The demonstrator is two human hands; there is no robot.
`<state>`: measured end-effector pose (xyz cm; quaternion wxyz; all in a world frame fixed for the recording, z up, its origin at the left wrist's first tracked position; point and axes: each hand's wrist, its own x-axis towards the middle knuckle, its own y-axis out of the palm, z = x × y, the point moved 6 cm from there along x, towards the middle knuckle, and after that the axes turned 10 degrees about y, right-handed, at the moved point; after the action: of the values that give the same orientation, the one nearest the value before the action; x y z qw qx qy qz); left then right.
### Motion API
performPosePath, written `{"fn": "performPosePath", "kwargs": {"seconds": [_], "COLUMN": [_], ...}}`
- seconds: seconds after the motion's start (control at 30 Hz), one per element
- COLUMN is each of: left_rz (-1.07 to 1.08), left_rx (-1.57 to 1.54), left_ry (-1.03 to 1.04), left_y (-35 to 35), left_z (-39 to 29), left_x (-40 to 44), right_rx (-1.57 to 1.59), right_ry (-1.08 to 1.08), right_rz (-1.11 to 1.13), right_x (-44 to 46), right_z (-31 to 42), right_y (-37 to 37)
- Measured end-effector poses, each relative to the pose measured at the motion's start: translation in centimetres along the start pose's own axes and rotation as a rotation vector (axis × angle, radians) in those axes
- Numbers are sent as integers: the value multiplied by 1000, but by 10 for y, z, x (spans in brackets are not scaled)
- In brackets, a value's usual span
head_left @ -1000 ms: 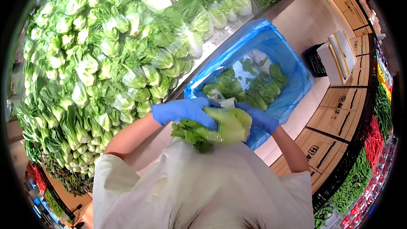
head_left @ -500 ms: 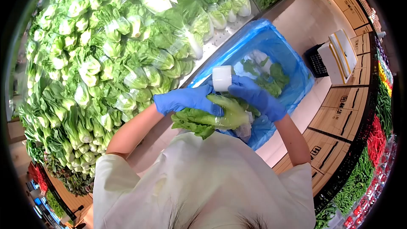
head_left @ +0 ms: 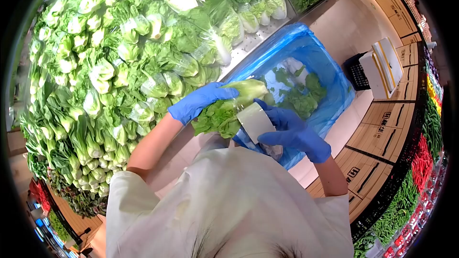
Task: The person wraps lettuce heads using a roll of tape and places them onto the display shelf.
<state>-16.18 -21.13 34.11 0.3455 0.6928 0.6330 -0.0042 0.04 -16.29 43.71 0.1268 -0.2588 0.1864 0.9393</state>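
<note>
Blue-gloved left hand (head_left: 200,101), closed round a leafy green lettuce head (head_left: 217,117) above the near edge of a blue plastic-lined bin (head_left: 333,83); blue-gloved right hand (head_left: 294,133), pinching a broad white tape roll (head_left: 256,122) alongside, apparently calling for steady support.

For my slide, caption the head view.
Left hand holds a lettuce, right hand a white roll, by a blue-lined bin.

I hold the lettuce (head_left: 249,91) slanted in my left hand (head_left: 203,101), its pale, smooth stem end up and to the right; its green, ruffled leaves spread down to the left; the wide white roll (head_left: 257,123) sits tilted in my right hand (head_left: 295,134), close against the leaves, its outer face smooth.
</note>
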Motion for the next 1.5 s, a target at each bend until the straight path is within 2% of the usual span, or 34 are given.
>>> {"fn": "performPosePath", "kwargs": {"seconds": [0.03,0.07,0.17,0.2,0.27,0.33,0.43,0.47,0.5,0.57,0.6,0.67,0.7,0.8,0.9,1.03,1.13,1.17,1.23,1.27,1.3,1.43,1.5], "left_rz": [-9,-25,-108,-54,-76,-100,204,240,241,232,240,278,319,351,398,278,280,275,156,56,58,12,-89], "left_rx": [-1,-10,-96,-130,-184,-240,-220,-146,-143,-24,-90,-29,33,85,169,192,140,140,39,-120,-122,-291,30], "left_ry": [22,150,252,180,247,315,202,97,97,-36,-93,-91,-91,-112,-126,-13,491,492,200,102,102,186,437], "left_y": [-2,2,7,6,-20,-20,16,27,28,27,40,49,55,68,69,57,44,36,24,21,16,6,3], "left_z": [0,-5,-13,-14,15,14,-1,-3,-1,16,7,9,11,13,31,22,3,7,11,12,16,22,12], "left_x": [0,-1,-12,-17,-3,-2,-17,-19,-16,-12,-18,-17,-17,-21,-14,-7,4,4,-1,-8,-8,-13,-18], "right_rx": [19,38,-91,-90,-607,-644,-768,-854,-854,-714,-715,-149,-149,163,48,37,0,-62,-124,-90,-56,-244,-64], "right_ry": [62,124,123,124,-87,-166,-291,-334,-336,-343,-346,-2,-3,-62,-3,18,80,117,155,34,-85,-146,86], "right_rz": [-25,-52,-71,-72,-351,-343,-375,-417,-418,-256,-253,-111,-111,117,100,130,129,107,84,28,-27,-123,-183], "right_x": [1,2,4,5,4,7,17,21,26,35,32,30,35,48,53,44,33,27,20,16,13,7,0], "right_z": [-8,-15,-27,-36,-39,-42,-47,-50,-58,-72,-65,-66,-67,-55,-33,-11,-3,-2,-9,-7,-4,-15,-20], "right_y": [-1,-4,-10,-12,-26,-35,-43,-46,-54,-64,-61,-58,-61,-62,-54,-16,-3,1,7,7,5,-10,-15]}}
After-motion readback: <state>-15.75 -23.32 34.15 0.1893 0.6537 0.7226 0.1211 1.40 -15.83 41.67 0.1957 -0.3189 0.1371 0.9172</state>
